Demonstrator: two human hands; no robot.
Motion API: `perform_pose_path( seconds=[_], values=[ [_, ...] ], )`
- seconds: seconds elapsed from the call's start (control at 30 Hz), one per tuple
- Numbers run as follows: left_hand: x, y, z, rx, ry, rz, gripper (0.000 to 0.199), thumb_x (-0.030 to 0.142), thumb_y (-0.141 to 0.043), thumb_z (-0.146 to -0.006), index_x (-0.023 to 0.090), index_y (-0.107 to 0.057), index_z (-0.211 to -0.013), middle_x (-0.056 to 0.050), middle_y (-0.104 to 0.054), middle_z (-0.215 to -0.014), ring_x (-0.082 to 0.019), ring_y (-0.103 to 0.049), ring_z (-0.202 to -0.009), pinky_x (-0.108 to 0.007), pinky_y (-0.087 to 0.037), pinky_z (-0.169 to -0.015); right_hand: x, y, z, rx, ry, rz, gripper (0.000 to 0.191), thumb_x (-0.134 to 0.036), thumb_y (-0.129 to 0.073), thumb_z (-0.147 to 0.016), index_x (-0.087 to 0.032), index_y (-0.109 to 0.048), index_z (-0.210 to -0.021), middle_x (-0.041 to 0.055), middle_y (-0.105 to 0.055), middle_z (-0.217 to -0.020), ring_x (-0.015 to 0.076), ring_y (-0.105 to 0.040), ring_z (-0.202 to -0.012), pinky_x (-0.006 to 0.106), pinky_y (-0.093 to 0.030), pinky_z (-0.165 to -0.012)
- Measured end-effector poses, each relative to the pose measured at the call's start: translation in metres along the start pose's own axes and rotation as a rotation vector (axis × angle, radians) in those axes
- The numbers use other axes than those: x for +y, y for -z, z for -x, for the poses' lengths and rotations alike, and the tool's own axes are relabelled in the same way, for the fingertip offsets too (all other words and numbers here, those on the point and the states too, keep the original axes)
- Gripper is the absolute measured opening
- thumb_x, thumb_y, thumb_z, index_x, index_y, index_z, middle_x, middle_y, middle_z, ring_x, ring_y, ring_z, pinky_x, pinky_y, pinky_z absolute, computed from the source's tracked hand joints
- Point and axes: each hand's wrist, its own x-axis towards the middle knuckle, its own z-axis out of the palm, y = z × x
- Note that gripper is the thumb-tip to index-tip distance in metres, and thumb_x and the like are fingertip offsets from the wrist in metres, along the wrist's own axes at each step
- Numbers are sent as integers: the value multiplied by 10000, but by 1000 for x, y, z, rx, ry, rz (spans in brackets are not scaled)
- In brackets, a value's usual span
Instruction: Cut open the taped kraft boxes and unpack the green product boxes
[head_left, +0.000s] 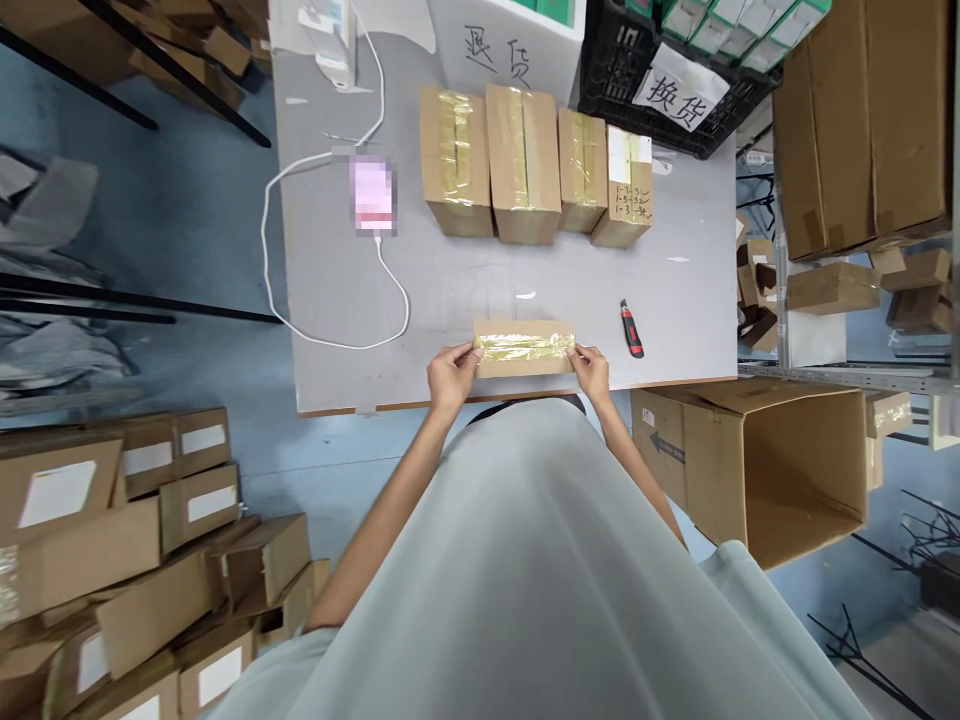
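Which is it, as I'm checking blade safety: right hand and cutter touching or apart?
Apart; the head view shows grey tabletop between the right hand and the cutter.

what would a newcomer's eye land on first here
Probably the taped cardboard box, held at its ends by the left hand and right hand at the gray table's near edge. Next, perhaps, the four boxes in a row beyond it, and the red-and-black cutter to its right. The big open carton by the near right corner also stands out.
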Motion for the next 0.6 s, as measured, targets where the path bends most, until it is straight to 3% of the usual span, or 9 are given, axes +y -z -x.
perform_pose_path(
  seconds=[0.1,0.23,0.4,0.5,0.6],
  values=[
    [-10,-3,-5,-14,15,25,453,531,-809,-939,153,-888,-1175,-149,-843,-1213,-293,-802,-1055,-434,-633,-1080,-1,-5,3,23,21,57,496,-584,-658,-1079,-190,-880,-1283,131,-787,-1126,280,-751,-1028,444,-652,-1032],
    [-23,-6,-9,-21,137,168,523,622,-657,-1029,158,-824,-1202,-146,-841,-1174,-276,-805,-1023,-410,-641,-1011,-16,-7,18,138,188,153,517,-499,-524,-1156,-197,-771,-1496,194,-697,-1455,314,-709,-1312,491,-607,-1186],
    [-33,-18,-14,-51,279,209,485,651,-587,-1048,189,-733,-1026,-118,-818,-974,-273,-788,-932,-398,-633,-896,-27,-21,40,-60,248,249,558,-488,-466,-1187,-228,-661,-1641,189,-602,-1656,345,-587,-1566,512,-539,-1313],
    [-34,-27,-14,-92,259,187,499,665,-541,-1053,205,-706,-954,-103,-795,-879,-259,-765,-864,-390,-627,-839,-23,-24,44,-97,200,293,672,-576,-468,-1179,-205,-561,-1731,196,-529,-1768,380,-470,-1676,560,-515,-1341],
    [-32,-33,-13,-131,164,150,554,715,-507,-1045,212,-715,-940,-106,-787,-850,-260,-756,-865,-385,-624,-811,-19,-14,40,-82,160,291,773,-655,-464,-1167,-168,-501,-1767,222,-479,-1814,397,-422,-1711,591,-472,-1367]
  ],
)
